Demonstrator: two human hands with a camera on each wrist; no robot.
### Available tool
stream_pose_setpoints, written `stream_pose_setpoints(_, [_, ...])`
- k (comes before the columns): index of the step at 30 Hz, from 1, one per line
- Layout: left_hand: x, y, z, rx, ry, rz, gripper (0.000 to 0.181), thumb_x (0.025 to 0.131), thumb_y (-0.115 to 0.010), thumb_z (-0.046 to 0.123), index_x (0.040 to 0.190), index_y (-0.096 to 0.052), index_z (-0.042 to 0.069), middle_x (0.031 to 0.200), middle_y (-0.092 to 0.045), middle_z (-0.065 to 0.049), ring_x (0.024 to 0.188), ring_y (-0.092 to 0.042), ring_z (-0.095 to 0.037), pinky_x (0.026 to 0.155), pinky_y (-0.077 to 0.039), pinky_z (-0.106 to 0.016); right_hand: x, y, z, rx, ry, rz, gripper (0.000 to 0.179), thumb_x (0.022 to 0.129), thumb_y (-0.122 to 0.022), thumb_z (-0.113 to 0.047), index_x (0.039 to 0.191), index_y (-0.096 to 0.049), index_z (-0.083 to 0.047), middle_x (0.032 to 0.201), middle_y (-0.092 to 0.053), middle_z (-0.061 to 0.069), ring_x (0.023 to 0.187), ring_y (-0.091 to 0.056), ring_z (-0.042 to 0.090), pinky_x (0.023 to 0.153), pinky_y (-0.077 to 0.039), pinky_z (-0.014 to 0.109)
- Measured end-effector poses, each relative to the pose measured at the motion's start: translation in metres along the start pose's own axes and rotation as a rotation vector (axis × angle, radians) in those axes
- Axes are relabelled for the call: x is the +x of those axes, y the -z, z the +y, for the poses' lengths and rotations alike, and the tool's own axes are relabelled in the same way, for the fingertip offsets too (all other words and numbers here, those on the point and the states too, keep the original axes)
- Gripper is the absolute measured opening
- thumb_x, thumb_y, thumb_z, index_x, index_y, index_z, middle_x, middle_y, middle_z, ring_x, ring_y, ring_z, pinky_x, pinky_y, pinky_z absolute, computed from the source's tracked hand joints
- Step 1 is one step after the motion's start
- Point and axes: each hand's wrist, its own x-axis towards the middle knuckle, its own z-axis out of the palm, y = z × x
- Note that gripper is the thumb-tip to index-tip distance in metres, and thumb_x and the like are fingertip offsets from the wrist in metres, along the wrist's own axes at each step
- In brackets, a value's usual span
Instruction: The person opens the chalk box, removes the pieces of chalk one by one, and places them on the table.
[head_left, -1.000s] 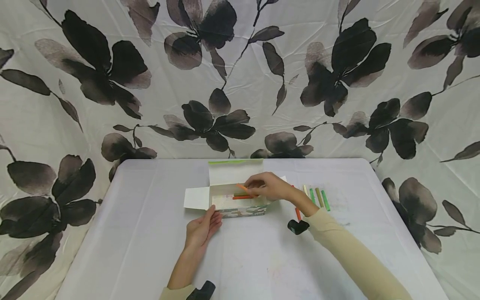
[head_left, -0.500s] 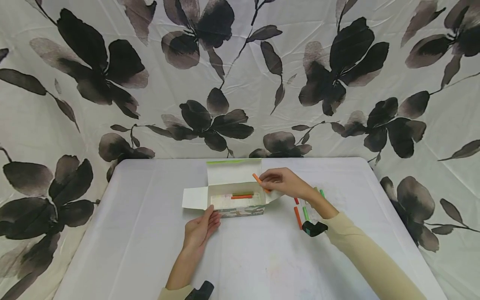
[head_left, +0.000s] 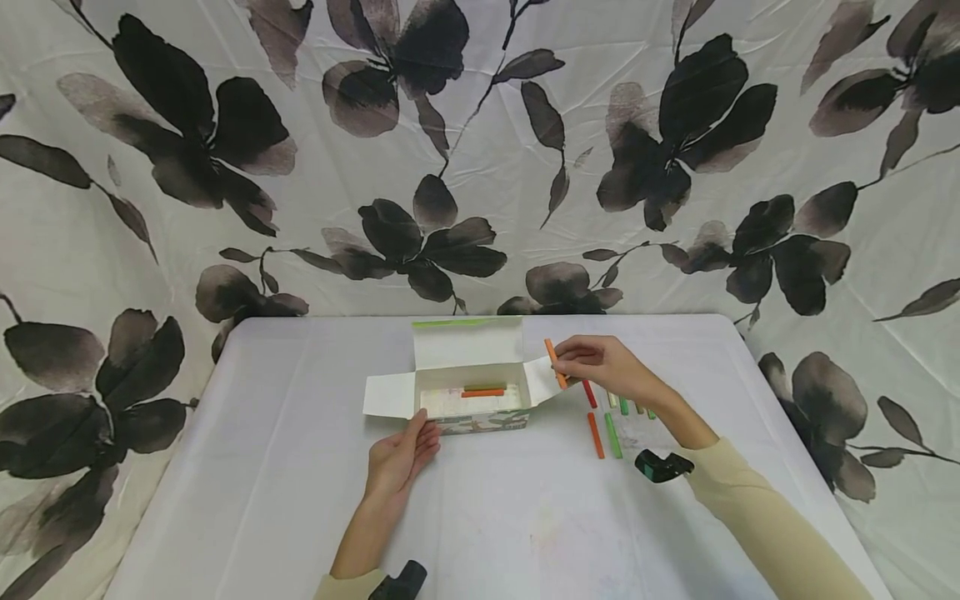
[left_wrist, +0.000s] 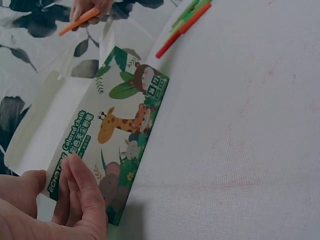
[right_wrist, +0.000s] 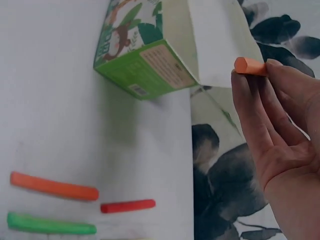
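An orange chalk stick (head_left: 556, 363) is pinched between the thumb and fingertips of my right hand (head_left: 603, 364), held up by the box's right flap. The chalk box (left_wrist: 117, 120) is printed with animals and the words "Colored chalk". In the head view the box stands with its lid and side flaps spread out. An orange chalk (head_left: 482, 392) and an olive chalk (head_left: 484, 387) lie inside it. My left hand (head_left: 401, 462) holds the box at its front left corner, thumb at the top edge and fingers against the front face.
Right of the box, a red chalk (head_left: 589, 393), an orange chalk (head_left: 596, 435) and a green chalk (head_left: 613, 435) lie on the white table (head_left: 300, 500). Several more sticks sit partly behind my right wrist. A floral cloth (head_left: 480, 150) hangs behind the table.
My right hand has lifted the orange chalk from above the box and carried it right, past the box's edge. My left hand has stayed on the box.
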Motion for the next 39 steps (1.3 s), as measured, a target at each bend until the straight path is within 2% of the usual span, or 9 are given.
stream_pose_setpoints(5, [0.001, 0.000, 0.001, -0.002, -0.002, 0.001, 0.046, 0.099, -0.072, 0.032, 0.115, -0.064, -0.011, 0.093, -0.075, -0.008, 0.088, -0.074, -0.013, 0.082, -0.061, -0.023, -0.012, 0.011, 0.007, 0.045, -0.026, 0.034, 0.035, 0.098, -0.073, -0.025, 0.126, -0.067, -0.005, 0.116, -0.071, 0.013, 0.103, -0.071, 0.023, 0.085, -0.062, 0.036])
stream_pose_setpoints(11, [0.000, 0.000, 0.001, 0.010, -0.006, 0.006, 0.046, 0.099, -0.072, 0.032, 0.115, -0.065, -0.011, 0.093, -0.075, -0.007, 0.089, -0.074, -0.013, 0.082, -0.061, -0.023, -0.028, 0.023, 0.020, 0.131, -0.043, 0.057, 0.039, 0.099, -0.072, -0.018, 0.129, -0.061, 0.005, 0.118, -0.068, 0.024, 0.103, -0.072, 0.029, 0.087, -0.062, 0.039])
stream_pose_setpoints(19, [0.000, 0.000, 0.001, 0.024, 0.002, -0.003, 0.048, 0.099, -0.072, 0.033, 0.117, -0.064, -0.011, 0.095, -0.074, -0.007, 0.089, -0.073, -0.012, 0.083, -0.060, -0.022, -0.047, 0.032, 0.038, 0.105, -0.088, 0.109, 0.040, 0.099, -0.072, -0.021, 0.126, -0.061, 0.006, 0.115, -0.069, 0.026, 0.097, -0.072, 0.021, 0.091, -0.060, 0.047])
stream_pose_setpoints(23, [-0.001, 0.001, 0.001, 0.023, 0.005, -0.006, 0.049, 0.098, -0.072, 0.034, 0.117, -0.064, -0.010, 0.095, -0.075, -0.007, 0.089, -0.073, -0.012, 0.083, -0.060, -0.022, -0.057, 0.033, 0.045, 0.073, -0.126, 0.131, 0.042, 0.099, -0.072, -0.023, 0.127, -0.061, 0.006, 0.116, -0.070, 0.021, 0.098, -0.072, 0.018, 0.091, -0.061, 0.045])
stream_pose_setpoints(29, [-0.001, 0.001, 0.002, 0.028, 0.010, -0.012, 0.049, 0.099, -0.072, 0.034, 0.118, -0.064, -0.010, 0.096, -0.075, -0.007, 0.090, -0.073, -0.012, 0.083, -0.060, -0.022, -0.071, 0.032, 0.059, 0.023, -0.178, 0.147, 0.045, 0.099, -0.072, -0.027, 0.128, -0.061, 0.005, 0.116, -0.070, 0.017, 0.098, -0.070, 0.017, 0.088, -0.062, 0.034])
stream_pose_setpoints(39, [-0.001, 0.002, 0.002, 0.025, 0.006, -0.011, 0.049, 0.098, -0.072, 0.034, 0.117, -0.064, -0.010, 0.094, -0.075, -0.006, 0.088, -0.073, -0.011, 0.082, -0.060, -0.022, -0.090, 0.028, 0.091, 0.039, -0.264, 0.105, 0.051, 0.099, -0.072, -0.026, 0.131, -0.056, 0.010, 0.113, -0.071, 0.016, 0.096, -0.071, 0.017, 0.084, -0.060, 0.025])
